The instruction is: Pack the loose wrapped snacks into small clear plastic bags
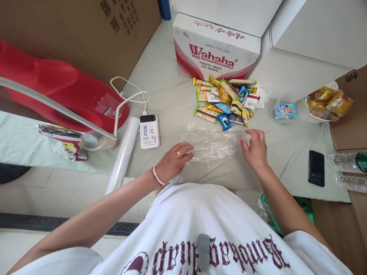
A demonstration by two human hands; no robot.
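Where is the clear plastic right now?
In the head view, the clear plastic lies just right of centre on the cloth, between the left hand and right hand, below the snack pile.

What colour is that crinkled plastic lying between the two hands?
The crinkled plastic is clear and see-through, with whitish glints, as the head view shows.

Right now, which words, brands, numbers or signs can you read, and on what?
"Wahaha®" on the water carton.
"PURIFIED WATER FOR DRINKING" just below it.
Too small, skewed or blurred to read: the carton's printed code and red characters; print on the power bank, snack wrappers, red container, pouch, blue packet, green label and brown boxes; the shirt's ornate lettering.
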